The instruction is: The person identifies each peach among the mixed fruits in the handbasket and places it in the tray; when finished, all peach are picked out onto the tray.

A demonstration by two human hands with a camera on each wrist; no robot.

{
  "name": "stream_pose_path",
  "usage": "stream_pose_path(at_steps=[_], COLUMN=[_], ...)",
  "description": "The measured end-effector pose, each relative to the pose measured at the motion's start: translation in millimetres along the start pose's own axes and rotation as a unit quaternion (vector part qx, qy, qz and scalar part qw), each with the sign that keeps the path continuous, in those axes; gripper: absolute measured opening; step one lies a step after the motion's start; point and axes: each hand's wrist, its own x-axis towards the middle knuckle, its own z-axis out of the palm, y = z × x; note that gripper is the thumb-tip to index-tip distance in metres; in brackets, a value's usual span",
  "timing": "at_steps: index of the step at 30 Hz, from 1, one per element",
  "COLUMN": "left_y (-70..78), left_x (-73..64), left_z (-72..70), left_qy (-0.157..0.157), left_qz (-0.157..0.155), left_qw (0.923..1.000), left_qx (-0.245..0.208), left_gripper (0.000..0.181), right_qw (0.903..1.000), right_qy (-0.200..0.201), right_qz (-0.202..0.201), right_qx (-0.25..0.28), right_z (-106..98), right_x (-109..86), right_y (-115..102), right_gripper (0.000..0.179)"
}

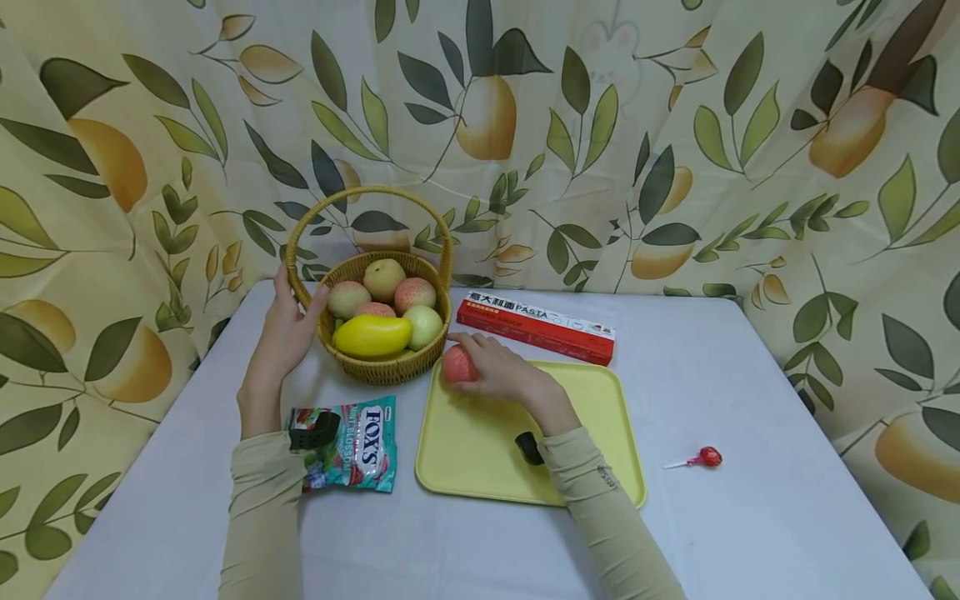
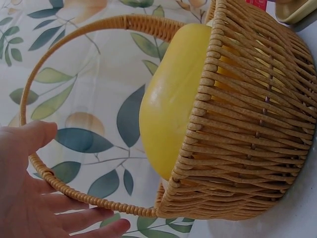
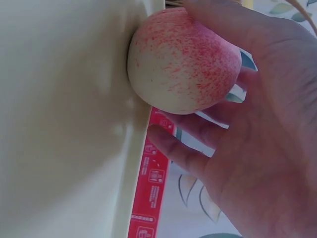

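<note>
My left hand [image 1: 288, 337] is at the left side of a wicker basket [image 1: 382, 371]. In the left wrist view its fingers are extended, and the basket's handle [image 2: 94, 200] passes between thumb and fingers. The basket holds several peaches [image 1: 415, 295], a pale green round fruit [image 1: 423, 327] and a yellow mango-like fruit [image 1: 372, 336]. My right hand [image 1: 502, 371] holds a pink-and-cream peach [image 3: 183, 64] between thumb and fingers. That peach is at the far left corner of a yellow tray [image 1: 480, 458], close to the basket.
Behind the tray lies a red pasta box [image 1: 536, 327]. A teal Fox's candy bag [image 1: 371, 446] lies left of the tray, partly behind the left wrist. At right, a red lollipop [image 1: 708, 457] lies on the white tablecloth [image 1: 757, 525]. A patterned curtain [image 1: 540, 192] hangs behind.
</note>
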Motion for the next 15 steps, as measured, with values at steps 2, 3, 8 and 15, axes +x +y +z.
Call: stream_pose_path(at_steps=[2, 3, 8, 15], left_y=[0.0, 0.1, 1.0, 0.1], left_x=[0.0, 0.0, 0.3, -0.5], left_z=[0.0, 0.0, -0.4, -1.4], left_qy=[-0.001, -0.001, 0.000, -0.004], left_qz=[0.000, 0.000, 0.001, 0.000], left_qw=[1.0000, 1.0000, 1.0000, 1.0000], left_qx=[-0.001, -0.002, -0.005, -0.004], left_gripper=[0.092, 0.092, 0.093, 0.092], right_qw=[1.0000, 1.0000, 1.0000, 0.9998], right_qy=[-0.002, -0.001, 0.007, 0.017], right_qz=[0.001, 0.002, -0.001, -0.012], right_qx=[0.002, 0.004, 0.004, -0.005], right_z=[-1.0, -1.8, -6.3, -9.1], right_x=[-0.7, -1.1, -2.3, -3.9], right_y=[0.4, 0.6, 2.8, 4.1], right_gripper=[0.081, 0.081, 0.084, 0.080])
